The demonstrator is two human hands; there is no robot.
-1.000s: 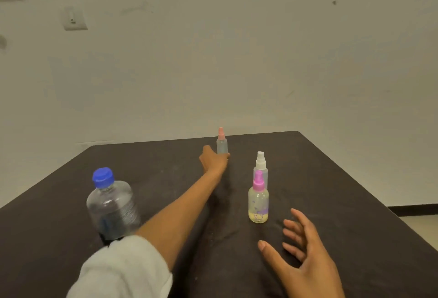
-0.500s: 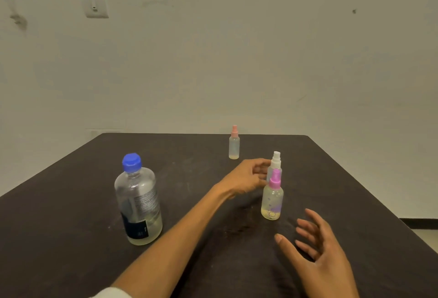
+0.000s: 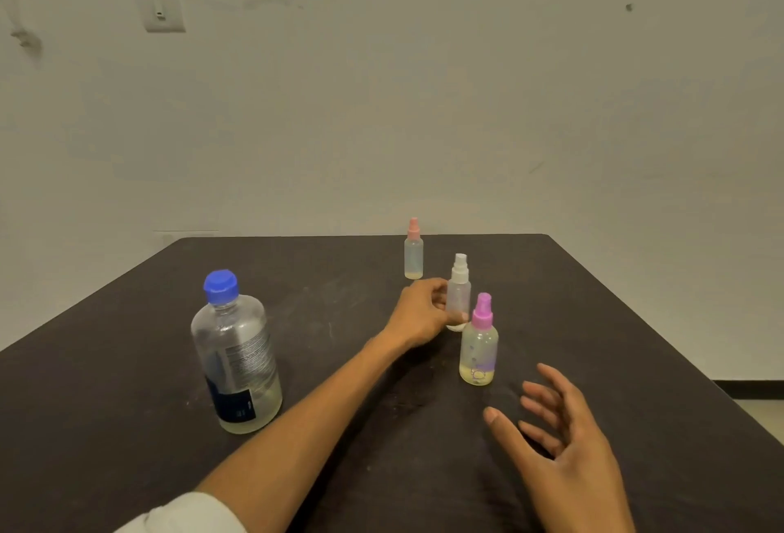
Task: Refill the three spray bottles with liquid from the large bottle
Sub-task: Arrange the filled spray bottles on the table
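Note:
The large clear bottle (image 3: 235, 356) with a blue cap stands upright at the left of the dark table (image 3: 127, 341), a little pale liquid at its bottom. Three small spray bottles stand in a row going away from me: a pink-capped one (image 3: 478, 346) nearest, a white-capped one (image 3: 459, 293) behind it, and a salmon-capped one (image 3: 413, 250) farthest. My left hand (image 3: 422, 314) reaches across and its fingers close around the white-capped bottle. My right hand (image 3: 564, 447) hovers open, fingers spread, in front of the pink-capped bottle.
The table's far edge runs just behind the salmon-capped bottle, against a pale wall. A wall switch (image 3: 163, 15) sits high at the left. The table's right edge slants toward me, with floor (image 3: 759, 409) beyond it.
My left hand left the far salmon-capped bottle, drew back and closed on the white-capped bottle. The view shifted left and down a little. My right hand stayed open in place.

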